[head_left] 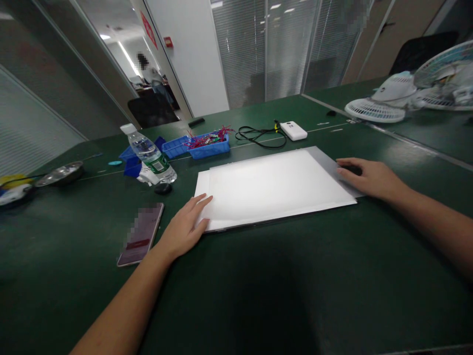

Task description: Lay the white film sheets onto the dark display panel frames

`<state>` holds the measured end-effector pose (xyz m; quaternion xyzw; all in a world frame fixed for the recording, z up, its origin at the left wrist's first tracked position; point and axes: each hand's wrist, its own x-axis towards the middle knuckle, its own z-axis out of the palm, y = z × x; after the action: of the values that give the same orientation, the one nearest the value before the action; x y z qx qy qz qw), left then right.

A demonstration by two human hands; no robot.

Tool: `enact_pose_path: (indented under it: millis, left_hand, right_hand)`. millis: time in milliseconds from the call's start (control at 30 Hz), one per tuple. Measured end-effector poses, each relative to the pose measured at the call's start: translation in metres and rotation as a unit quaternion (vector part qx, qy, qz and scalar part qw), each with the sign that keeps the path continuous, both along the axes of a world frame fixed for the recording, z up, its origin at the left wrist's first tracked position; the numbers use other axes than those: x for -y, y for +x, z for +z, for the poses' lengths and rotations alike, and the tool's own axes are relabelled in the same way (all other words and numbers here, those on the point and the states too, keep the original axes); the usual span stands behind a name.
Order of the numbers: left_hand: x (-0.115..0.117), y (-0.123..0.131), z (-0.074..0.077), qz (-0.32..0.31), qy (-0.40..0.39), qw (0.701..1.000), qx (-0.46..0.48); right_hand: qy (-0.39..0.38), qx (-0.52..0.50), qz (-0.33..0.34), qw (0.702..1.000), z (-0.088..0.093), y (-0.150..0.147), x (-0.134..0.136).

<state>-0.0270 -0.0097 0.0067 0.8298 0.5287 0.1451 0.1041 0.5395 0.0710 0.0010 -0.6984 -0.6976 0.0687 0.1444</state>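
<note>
A flat white sheet [273,187] lies on a thin grey panel [323,158] in the middle of the dark green table [258,286]. My left hand [185,227] rests flat at the sheet's near left corner, fingers stretched out on its edge. My right hand [369,177] lies palm down at the right edge of the panel, fingers spread, with a small dark object [351,170] under the fingertips. Neither hand grips anything.
A phone [141,234] lies left of my left hand. Behind it are a water bottle [151,158], a small black cap [162,188], blue trays [207,145] with pink bits, a white power bank [293,130] with a black cable [260,135], and fans [406,93] at the right.
</note>
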Motion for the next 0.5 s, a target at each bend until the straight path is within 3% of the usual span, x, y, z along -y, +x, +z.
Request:
enact_pose_path:
  millis: [300,500]
  left_hand:
    - [-0.0013,-0.0085,-0.0062,-0.022,0.002,0.998,0.061]
    - [-0.0018,-0.0061,-0.0073,0.025,0.022,0.993,0.113]
  right_hand:
    - [0.012,-0.004,0.04,0.999,-0.0015,-0.0022,-0.0002]
    - [0.009,-0.001,0.053,0.999,-0.0031,-0.0046,0.0004]
